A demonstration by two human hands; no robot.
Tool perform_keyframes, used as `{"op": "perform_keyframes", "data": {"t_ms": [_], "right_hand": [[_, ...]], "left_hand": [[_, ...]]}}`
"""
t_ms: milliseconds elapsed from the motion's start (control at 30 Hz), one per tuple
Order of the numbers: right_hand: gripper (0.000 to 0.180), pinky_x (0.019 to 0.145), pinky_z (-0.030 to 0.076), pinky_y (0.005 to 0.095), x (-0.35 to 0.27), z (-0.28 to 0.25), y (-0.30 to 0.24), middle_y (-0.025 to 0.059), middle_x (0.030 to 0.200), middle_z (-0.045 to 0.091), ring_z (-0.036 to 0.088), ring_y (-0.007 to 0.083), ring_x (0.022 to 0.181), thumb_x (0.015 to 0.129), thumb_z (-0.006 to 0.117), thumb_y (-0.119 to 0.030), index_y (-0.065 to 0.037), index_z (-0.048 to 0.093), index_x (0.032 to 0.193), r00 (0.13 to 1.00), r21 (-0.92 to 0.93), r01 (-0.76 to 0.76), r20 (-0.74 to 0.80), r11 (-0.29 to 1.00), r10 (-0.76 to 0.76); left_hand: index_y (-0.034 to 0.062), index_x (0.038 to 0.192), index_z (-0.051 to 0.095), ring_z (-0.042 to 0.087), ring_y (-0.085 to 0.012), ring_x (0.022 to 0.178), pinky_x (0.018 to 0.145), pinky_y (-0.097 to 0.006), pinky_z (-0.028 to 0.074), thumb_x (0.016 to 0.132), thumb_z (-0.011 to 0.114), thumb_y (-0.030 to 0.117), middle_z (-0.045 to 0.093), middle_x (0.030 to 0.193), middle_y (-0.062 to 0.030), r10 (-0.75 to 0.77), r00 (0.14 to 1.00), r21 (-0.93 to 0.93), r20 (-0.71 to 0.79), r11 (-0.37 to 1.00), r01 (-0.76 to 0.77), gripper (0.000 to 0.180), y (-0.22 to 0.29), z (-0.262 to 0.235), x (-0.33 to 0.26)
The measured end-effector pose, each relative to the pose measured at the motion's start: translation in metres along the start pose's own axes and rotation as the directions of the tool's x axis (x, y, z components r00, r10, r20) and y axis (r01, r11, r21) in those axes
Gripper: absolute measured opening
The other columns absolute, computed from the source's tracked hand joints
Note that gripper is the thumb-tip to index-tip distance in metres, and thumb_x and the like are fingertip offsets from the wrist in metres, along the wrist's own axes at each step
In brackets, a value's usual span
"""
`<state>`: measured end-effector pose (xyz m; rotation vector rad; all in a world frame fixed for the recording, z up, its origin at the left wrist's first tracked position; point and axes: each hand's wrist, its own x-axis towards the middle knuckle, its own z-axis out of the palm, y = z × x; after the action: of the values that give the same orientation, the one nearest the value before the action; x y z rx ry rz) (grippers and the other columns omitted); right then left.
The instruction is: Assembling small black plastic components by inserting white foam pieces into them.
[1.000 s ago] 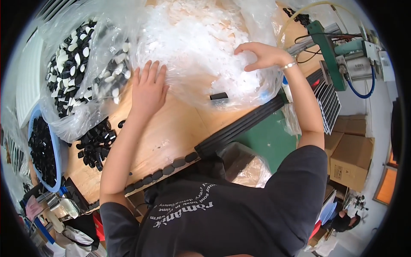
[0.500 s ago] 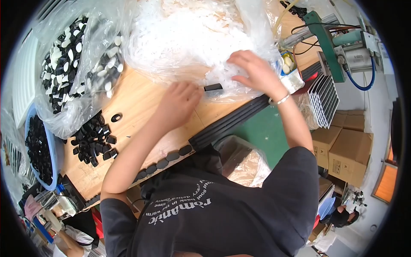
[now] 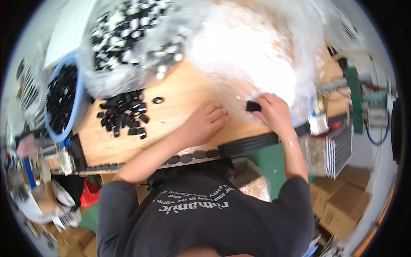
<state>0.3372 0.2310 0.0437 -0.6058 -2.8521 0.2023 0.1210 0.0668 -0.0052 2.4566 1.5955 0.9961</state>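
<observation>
Shifted to the near edge of the white heap (image 3: 250,55), the right hand (image 3: 276,112) pinches a black piece (image 3: 253,106), seemingly for control; left hand (image 3: 204,124), near-left of the heap, curls its fingers, contents unclear.

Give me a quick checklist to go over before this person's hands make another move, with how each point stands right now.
1. Black piece between the right hand's thumb and fingers: ok.
2. Left hand free of parts: cannot tell; its fingers are curled and the palm is hidden.
3. Tabletop bare between the left hand and the loose black parts: not ok; a black ring lies there.
4. Blue tub holding black parts: ok.
5. Black piece free of flaws: cannot tell; the picture is too blurred.
</observation>
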Motion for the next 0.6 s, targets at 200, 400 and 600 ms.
{"op": "perform_keyframes", "data": {"t_ms": [200, 400, 600], "right_hand": [[0.016, 0.068, 0.047, 0.0352, -0.013, 0.007, -0.032, 0.0166, 0.096, 0.062, 0.059, 0.0328, 0.088, 0.073, 0.073, -0.003, 0.000, 0.057, 0.071, 0.958, 0.196, 0.070, -0.287, 0.978, -0.011], [0.012, 0.072, 0.047, 0.0366, -0.046, 0.054, -0.104, 0.0184, 0.107, 0.058, 0.056, 0.0330, 0.093, 0.074, 0.070, -0.004, 0.000, 0.058, 0.077, 0.961, 0.417, 0.219, -0.250, 0.882, -0.120], [0.023, 0.079, 0.047, 0.0425, -0.044, 0.064, -0.129, 0.0157, 0.108, 0.058, 0.054, 0.0377, 0.099, 0.075, 0.072, -0.011, -0.003, 0.062, 0.094, 0.969, 0.439, 0.237, -0.166, 0.867, -0.181]], "left_hand": [[0.0017, 0.101, 0.066, 0.053, -0.0360, 0.110, 0.092, -0.044, 0.044, 0.080, 0.065, 0.015, 0.062, 0.112, -0.0114, -0.306, 0.927, -0.065, -0.217, 0.952, 0.299, 0.024, 0.010, -0.071, -0.096], [0.0013, 0.121, 0.057, 0.047, -0.0397, 0.116, 0.100, -0.047, 0.038, 0.095, 0.043, 0.034, 0.055, 0.123, -0.0170, -0.531, 0.781, 0.310, -0.328, 0.721, 0.620, 0.044, 0.048, -0.112, -0.204], [0.0012, 0.126, 0.052, 0.043, -0.0430, 0.117, 0.100, -0.049, 0.035, 0.089, 0.048, 0.045, 0.050, 0.127, -0.0216, -0.542, 0.684, 0.412, -0.488, 0.548, 0.728, 0.058, 0.057, -0.096, -0.261]]}}
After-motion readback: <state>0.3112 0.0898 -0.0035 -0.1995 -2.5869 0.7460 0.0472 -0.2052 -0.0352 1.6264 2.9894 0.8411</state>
